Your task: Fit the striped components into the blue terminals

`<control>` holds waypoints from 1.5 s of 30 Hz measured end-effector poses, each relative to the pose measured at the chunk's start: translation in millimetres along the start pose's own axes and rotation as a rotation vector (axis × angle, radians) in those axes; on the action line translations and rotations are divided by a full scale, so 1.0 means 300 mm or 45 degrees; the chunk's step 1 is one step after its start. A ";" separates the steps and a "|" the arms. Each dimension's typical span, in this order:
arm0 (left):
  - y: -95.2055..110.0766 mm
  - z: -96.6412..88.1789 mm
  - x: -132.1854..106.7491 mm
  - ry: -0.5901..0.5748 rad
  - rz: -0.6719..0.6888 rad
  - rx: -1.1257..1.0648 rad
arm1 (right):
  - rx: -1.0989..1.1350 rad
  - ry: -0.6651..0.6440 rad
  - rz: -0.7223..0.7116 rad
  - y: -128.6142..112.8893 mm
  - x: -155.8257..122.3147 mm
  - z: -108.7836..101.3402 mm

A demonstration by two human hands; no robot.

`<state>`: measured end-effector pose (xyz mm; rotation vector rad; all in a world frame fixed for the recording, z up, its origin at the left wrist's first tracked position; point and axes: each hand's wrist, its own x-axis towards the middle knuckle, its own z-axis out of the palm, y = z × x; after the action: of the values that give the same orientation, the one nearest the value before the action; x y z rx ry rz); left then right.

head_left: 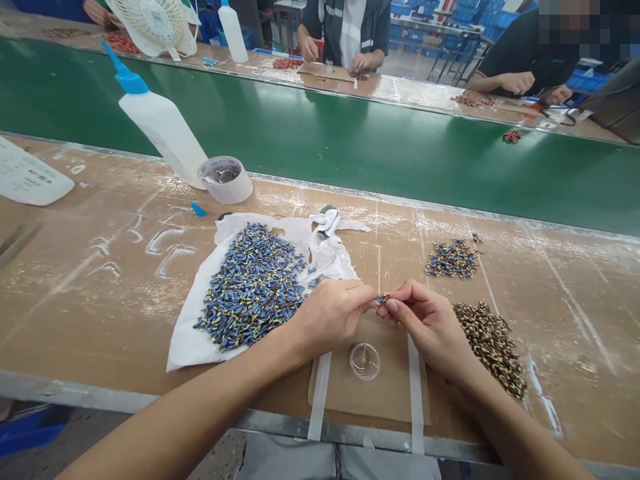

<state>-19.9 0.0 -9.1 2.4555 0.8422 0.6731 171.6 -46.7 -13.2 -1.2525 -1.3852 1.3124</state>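
Observation:
My left hand [335, 310] and my right hand [427, 323] meet fingertip to fingertip above a cardboard pad. Pinched between them is a small blue part [383, 299] with a brownish-gold end; fingers cover most of it. Left of my hands, a pile of small blue-and-yellow parts [253, 287] lies on a white cloth [187, 333]. By my right wrist is a heap of small dark-and-gold parts [493, 347]. Farther back sits a smaller cluster of joined-looking blue, gold and dark pieces [453, 259]. A clear little cup [365, 362] with a thin stick stands below my hands.
A white squeeze bottle [160, 130] with a blue nozzle stands by a tape roll [227, 180]. Another bottle [30, 173] is at the left. Beyond runs a green conveyor belt [300, 150], with people working across it. A blue cap [197, 209] lies on the table.

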 end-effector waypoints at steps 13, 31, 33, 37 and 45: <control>0.002 0.016 -0.009 -0.040 0.062 0.175 | -0.053 -0.084 -0.004 0.034 -0.003 0.039; 0.000 -0.001 0.013 -0.131 -0.060 -0.003 | 0.159 -0.040 0.089 0.015 0.023 0.033; -0.004 0.002 0.012 -0.131 -0.051 0.023 | 0.126 -0.022 0.089 0.022 0.022 0.031; -0.020 0.018 0.006 -0.119 -0.018 0.038 | 0.005 -0.052 0.058 0.036 0.019 0.030; -0.029 0.036 0.003 -0.112 0.050 0.080 | -0.255 -0.110 0.013 0.041 0.015 0.030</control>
<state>-16.8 4.1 -22.1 2.5437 0.7938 0.5559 163.7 -44.3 -26.7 -1.3488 -1.6057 1.2720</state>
